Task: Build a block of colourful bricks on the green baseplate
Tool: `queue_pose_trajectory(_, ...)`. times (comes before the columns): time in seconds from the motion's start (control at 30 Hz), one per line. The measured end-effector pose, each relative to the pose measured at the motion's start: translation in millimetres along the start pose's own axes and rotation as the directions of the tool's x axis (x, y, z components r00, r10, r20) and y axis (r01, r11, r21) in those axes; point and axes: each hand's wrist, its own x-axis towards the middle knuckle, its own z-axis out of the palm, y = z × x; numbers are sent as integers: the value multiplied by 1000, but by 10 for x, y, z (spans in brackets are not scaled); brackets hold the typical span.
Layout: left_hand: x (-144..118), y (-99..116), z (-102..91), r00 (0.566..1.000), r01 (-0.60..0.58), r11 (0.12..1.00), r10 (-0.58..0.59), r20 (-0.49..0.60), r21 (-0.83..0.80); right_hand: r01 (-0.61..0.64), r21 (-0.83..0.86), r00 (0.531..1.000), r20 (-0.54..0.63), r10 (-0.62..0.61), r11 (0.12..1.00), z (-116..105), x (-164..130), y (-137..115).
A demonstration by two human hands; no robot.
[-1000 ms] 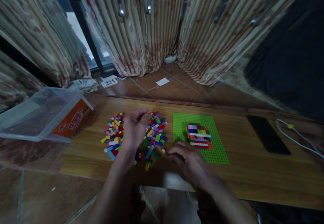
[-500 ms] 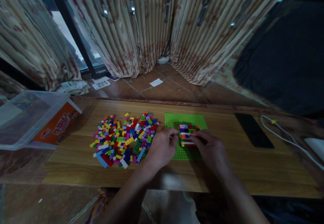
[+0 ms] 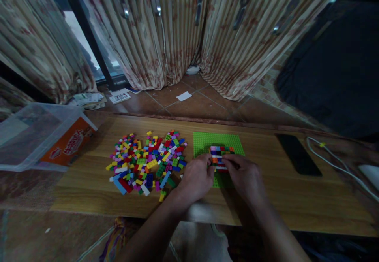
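Note:
A small build of coloured toy bricks (image 3: 218, 153) stands on a green studded baseplate (image 3: 201, 137), with rows of red, white, blue and orange showing. At its left side, my left hand (image 3: 197, 175) is closed, fingertips against the build's edge. My right hand (image 3: 244, 173) comes in from the right, thumb and index finger pinched at the middle of the build. Whatever lies between those fingertips is too small and dark to make out. Left of the baseplate spreads a pile of loose toy bricks (image 3: 152, 164) in many colours and sizes.
A clear plastic bin (image 3: 38, 115) with an orange label stands at the left end of the wooden table (image 3: 97, 195). On the right lie a black phone-like slab (image 3: 297, 154) and a white cable (image 3: 337, 163). Striped curtains (image 3: 171, 36) hang beyond the table.
My left hand has moved right and closed in against the left side of the build. Loose bricks near its wrist are now uncovered. My right hand stays pinched at the build.

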Motion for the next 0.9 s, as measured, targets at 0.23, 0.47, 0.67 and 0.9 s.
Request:
queue_pose_trajectory(0.23,0,18,-10,1000,26,1000,-26,11,-7,45,-26,999,-5,-45,999,15,-25,35)
queue_pose_trajectory(0.47,12,12,-8,1000,15,1000,-15,6,-2,68,-77,997,31,-66,995,23,-24,-14)
queue_pose_trajectory(0.67,8,19,-11,1000,19,1000,-19,10,-3,59,-100,998,39,-55,993,28,-30,-18)
queue_pose_trajectory(0.9,10,9,2,1000,5,1000,-5,8,0,49,-69,998,28,-47,996,61,-23,-11)
